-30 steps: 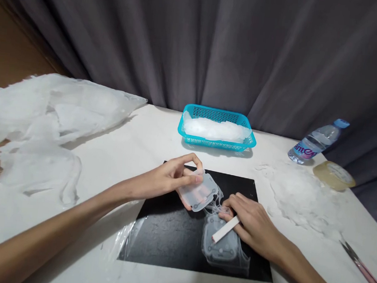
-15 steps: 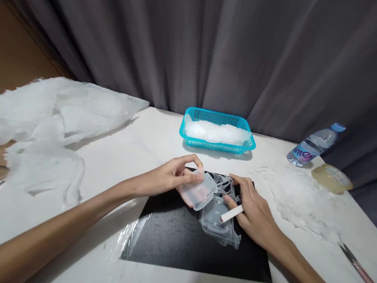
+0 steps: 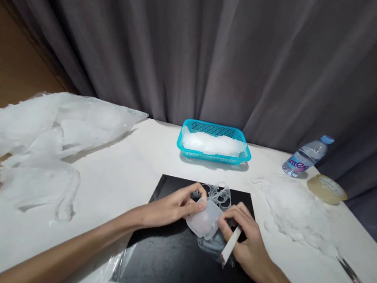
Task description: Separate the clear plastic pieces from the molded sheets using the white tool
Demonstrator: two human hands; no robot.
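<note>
A translucent, rounded, soft-looking plastic piece [image 3: 205,219] is pinched at its upper left edge between the thumb and fingers of my left hand [image 3: 182,205]. My right hand [image 3: 248,232] has its thumb and index finger at the piece's right edge. A slim white stick-like tool [image 3: 231,245] is tucked in the same hand, pointing down toward me; its exact kind is unclear. Beneath and behind lie clear looped plastic scraps [image 3: 218,194] and another clear moulded piece [image 3: 211,247], partly hidden, on a black mat [image 3: 163,263].
Behind the mat stands a blue basket [image 3: 213,158] holding white translucent pieces. To the right are a water bottle [image 3: 307,157], a tape roll [image 3: 327,189], a pile of clear scraps [image 3: 298,210] and scissors [image 3: 358,282]. A heap of translucent sheets [image 3: 53,124] lies left.
The view has tilted up slightly. The rounded piece has turned and come over the clear moulded piece. My right hand has moved from the looped scraps to the rounded piece's edge.
</note>
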